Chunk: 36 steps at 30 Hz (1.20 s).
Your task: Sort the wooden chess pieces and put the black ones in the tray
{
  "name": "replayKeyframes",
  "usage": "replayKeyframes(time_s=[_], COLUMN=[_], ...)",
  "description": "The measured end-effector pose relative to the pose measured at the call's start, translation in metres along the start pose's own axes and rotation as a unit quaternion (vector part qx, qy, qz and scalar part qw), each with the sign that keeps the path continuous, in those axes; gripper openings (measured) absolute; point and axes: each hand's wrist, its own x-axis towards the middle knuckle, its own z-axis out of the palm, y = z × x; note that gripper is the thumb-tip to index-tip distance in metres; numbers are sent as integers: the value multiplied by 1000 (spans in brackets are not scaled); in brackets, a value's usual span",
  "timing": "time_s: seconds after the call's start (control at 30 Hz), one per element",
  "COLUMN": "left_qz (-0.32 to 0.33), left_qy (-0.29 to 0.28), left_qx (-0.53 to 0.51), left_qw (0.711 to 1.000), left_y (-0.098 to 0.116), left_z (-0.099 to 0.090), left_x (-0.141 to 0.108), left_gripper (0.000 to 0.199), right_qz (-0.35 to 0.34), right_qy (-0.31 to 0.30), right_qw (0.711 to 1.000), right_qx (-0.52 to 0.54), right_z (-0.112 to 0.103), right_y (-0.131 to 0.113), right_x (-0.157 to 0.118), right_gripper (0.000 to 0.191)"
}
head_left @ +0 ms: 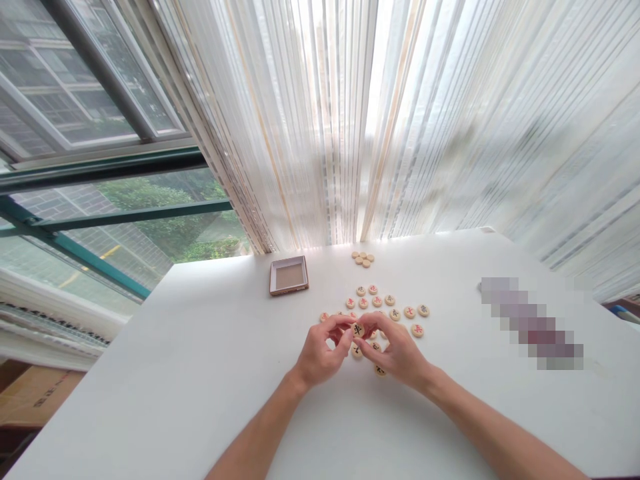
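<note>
Between the fingertips of both hands is a round wooden piece [357,330] with a black character, its face turned toward me. My left hand [327,347] pinches it from the left, and my right hand [393,347] grips its right side. Around and beyond the hands, several round pieces with red or black characters lie on the white table [200,373]. A red-marked piece [417,331] lies right of my right hand. Another black-marked piece [380,369] lies below that hand, partly covered. Some pieces are hidden behind the fingers.
A shallow open box [289,275] stands at the back left of the table. Several blank-faced pieces [366,263] lie close together near the back edge. A pixelated object [533,327] is on the right. Curtains [320,120] hang behind the table.
</note>
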Motion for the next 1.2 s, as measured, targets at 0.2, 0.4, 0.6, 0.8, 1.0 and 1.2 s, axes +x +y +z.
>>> replayKeyframes(time_s=[0.2,0.4,0.6,0.8,1.0,1.2], left_qz=[-3,-1,10,11,20,26], left_qy=[7,10,6,2,1,6], left_qx=[-8,-5,0,10,10,14], left_qw=[1000,1000,1000,1000,1000,1000], left_y=[0,0,-1,0,0,-1], left_z=[0,0,0,1,1,1], left_x=[0,1,0,0,0,0], left_gripper=[25,24,25,28,29,29], right_qz=[-1,3,9,15,21,29], right_qy=[-13,-17,-15,-12,-19,-21], right_qw=[1000,1000,1000,1000,1000,999], right_qx=[-2,1,7,6,14,16], right_z=[0,-1,-1,-2,-2,-4], right_y=[2,3,1,0,0,-1], right_x=[-3,-3,-3,-1,-2,-2], right_gripper=[16,16,16,13,15,14])
